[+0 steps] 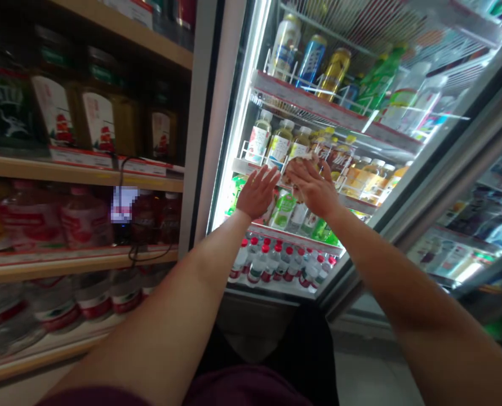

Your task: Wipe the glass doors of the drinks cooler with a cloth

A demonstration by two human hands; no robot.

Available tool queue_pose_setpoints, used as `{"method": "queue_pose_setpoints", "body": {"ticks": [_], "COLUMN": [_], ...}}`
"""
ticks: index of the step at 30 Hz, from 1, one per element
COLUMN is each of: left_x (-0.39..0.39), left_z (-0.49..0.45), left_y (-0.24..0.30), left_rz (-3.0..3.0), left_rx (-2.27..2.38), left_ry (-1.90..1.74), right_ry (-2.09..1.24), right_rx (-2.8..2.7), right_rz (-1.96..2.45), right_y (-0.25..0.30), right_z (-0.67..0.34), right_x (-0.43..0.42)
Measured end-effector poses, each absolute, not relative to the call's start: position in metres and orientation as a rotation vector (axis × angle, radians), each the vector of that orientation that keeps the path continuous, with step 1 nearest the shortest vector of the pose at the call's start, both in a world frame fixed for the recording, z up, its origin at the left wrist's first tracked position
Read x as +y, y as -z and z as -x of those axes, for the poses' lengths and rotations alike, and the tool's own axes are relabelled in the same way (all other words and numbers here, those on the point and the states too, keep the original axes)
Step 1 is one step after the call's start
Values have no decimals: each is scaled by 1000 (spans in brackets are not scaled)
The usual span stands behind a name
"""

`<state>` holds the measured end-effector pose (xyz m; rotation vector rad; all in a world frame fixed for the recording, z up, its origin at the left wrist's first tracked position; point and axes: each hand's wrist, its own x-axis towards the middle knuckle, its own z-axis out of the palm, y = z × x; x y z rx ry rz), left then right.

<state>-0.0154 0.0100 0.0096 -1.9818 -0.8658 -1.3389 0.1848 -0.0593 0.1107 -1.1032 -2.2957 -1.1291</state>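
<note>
Glass door (pixel 335 121), apparently, before red-capped bottles (pixel 258 265)

- Right hand (pixel 316 183) holds a crumpled cloth (pixel 298 195) in front of a lit drinks fridge (pixel 339 114).
- Left hand (pixel 257 193), fingers spread, raised before the fridge beside the cloth.
- Bottled drinks (pixel 100 121) line shelves (pixel 65 174) left of the fridge.
</note>
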Motion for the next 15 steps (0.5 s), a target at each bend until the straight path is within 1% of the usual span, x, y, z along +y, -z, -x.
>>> {"method": "queue_pose_setpoints", "body": {"ticks": [5,11,15], "left_x": [11,12,14], "left_z": [16,17,17], "left_y": [-10,-9,-8], "left_rz": [1969,1952,1943], "left_rx": [-846,-830,-820], "left_ry": [1351,1342,1354], "right_ry": [1147,1143,1147], "right_rx": [-2460,-2650,-2673], "right_rz": [1008,919,919], "right_y": [-125,-103,-93], "right_z": [-190,-201,-221], "right_x": [-60,-60,-63]}}
